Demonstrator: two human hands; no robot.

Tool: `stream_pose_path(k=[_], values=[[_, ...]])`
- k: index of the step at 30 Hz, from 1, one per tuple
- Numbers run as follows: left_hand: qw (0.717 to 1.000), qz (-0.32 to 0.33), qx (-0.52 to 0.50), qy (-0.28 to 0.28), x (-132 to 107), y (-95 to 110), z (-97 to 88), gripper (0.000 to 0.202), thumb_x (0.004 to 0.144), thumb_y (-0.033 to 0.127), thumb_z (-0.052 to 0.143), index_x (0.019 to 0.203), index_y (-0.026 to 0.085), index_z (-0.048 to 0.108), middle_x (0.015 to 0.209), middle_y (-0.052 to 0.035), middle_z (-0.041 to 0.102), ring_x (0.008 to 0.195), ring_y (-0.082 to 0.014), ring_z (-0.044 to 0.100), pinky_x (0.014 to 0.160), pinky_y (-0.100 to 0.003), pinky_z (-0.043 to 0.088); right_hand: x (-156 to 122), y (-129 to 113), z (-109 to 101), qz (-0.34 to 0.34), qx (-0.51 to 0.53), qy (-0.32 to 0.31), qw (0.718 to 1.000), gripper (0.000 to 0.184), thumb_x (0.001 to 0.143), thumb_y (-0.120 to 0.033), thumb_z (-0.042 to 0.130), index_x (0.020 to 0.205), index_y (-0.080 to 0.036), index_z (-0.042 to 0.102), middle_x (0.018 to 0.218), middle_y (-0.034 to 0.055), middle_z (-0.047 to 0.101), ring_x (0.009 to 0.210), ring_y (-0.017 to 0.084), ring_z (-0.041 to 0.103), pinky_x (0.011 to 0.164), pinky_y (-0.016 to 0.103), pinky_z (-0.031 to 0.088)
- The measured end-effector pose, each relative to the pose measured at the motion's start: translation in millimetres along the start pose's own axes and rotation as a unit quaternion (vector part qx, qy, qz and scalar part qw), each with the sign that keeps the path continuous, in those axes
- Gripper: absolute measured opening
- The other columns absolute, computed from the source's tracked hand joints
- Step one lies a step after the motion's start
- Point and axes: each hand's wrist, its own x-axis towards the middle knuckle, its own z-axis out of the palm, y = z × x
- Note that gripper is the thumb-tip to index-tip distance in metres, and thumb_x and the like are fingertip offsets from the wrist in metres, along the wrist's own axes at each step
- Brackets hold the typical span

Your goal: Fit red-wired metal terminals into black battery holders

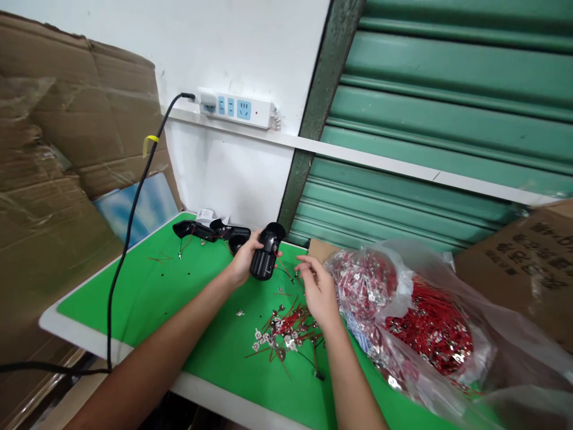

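On the green mat, left hand grips a black casing upright; right hand at its 4 o'clock, fingers loosely curled, empty, above red wires.

One camera sits on my head, looking forward and down from close above the green table, my left hand and right hand near centre, wall ahead, green shutter filling the upper right.
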Motion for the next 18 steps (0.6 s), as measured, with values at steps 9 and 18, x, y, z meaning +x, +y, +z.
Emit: stream_pose_path(k=[9,18], values=[[0.998,0.054,-0.035,0.007,-4,-14,12.1,0.067,0.065,0.021,0.06,0.13,0.018,0.047,0.12,-0.0073,0.068,0.1,-0.0183,0.068,0.083,-0.027,0.055,-2,-5,16,0.062,0.075,0.033,0.995,0.05,0.078,-0.052,0.068,0.114,-0.019,0.06,0.105,0.0083,0.066,0.089,0.02,0.062,0.07,0.03,0.05],[0.985,0.045,-0.157,-0.052,-12,-13,16.2,0.054,0.086,0.049,0.055,0.126,0.012,0.057,0.124,-0.0133,0.067,0.121,-0.0248,0.061,0.108,-0.039,0.049,-4,-21,20,0.202,0.395,-0.012,0.896,0.075,0.057,-0.04,0.088,0.117,-0.021,0.047,0.086,-0.0025,0.065,0.063,0.016,0.068,0.054,0.026,0.053]])
